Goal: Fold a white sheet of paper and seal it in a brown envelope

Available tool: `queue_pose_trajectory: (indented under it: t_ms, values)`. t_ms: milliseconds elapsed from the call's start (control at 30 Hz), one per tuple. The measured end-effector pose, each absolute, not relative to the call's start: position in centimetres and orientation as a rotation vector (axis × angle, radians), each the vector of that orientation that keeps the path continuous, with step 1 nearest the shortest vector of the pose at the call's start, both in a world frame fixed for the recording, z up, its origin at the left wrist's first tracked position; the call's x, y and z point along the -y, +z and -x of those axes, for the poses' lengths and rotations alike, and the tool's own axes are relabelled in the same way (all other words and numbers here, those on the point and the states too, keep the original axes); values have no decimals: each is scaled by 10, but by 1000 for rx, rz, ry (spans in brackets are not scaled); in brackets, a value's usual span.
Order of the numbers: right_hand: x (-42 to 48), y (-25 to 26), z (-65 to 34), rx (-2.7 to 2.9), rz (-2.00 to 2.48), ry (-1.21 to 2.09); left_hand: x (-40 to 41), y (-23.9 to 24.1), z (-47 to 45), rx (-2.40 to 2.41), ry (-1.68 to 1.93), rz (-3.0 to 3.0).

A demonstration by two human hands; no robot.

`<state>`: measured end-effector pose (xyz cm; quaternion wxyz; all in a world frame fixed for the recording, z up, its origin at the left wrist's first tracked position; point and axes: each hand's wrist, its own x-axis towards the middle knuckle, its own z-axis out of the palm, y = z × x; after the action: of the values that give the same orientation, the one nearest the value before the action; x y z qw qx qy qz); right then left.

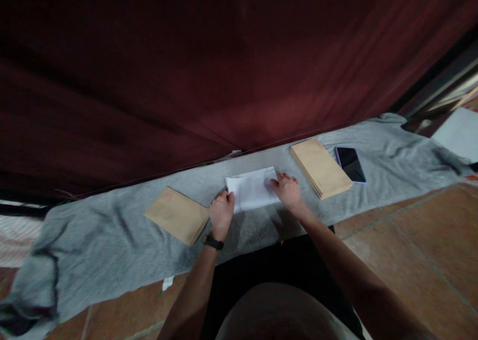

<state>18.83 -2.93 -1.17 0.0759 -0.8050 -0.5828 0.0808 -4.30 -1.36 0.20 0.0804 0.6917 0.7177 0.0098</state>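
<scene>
White folded paper (254,189) lies flat in front of me on the grey cloth. My left hand (221,211) grips its left edge, thumb on top and fingers curled. At the opposite edge my right hand (287,190) holds the paper the same way, its thumb resting on the sheet. Close to the left hand is a brown envelope (175,213), its near corner by the wrist. To the right of my right hand sits a stack of brown envelopes (321,168).
A phone (350,164) with a dark screen lies beside the envelope stack. Grey cloth (112,230) covers the long narrow surface, wrinkled at both ends. A dark red curtain-like sheet (239,81) hangs behind it. Brown floor tiles (421,235) show in front.
</scene>
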Motion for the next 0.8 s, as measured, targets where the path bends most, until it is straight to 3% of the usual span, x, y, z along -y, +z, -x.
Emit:
queue_pose_trajectory:
  t_ms: [567, 800]
  values:
    - [17, -19, -184, 1673, 2326, 72, 7, -12, 37, -2193, 55, -2207]
    - [29, -22, -141, 1870, 1990, 14, 7, -16, 39, -2168, 64, -2314]
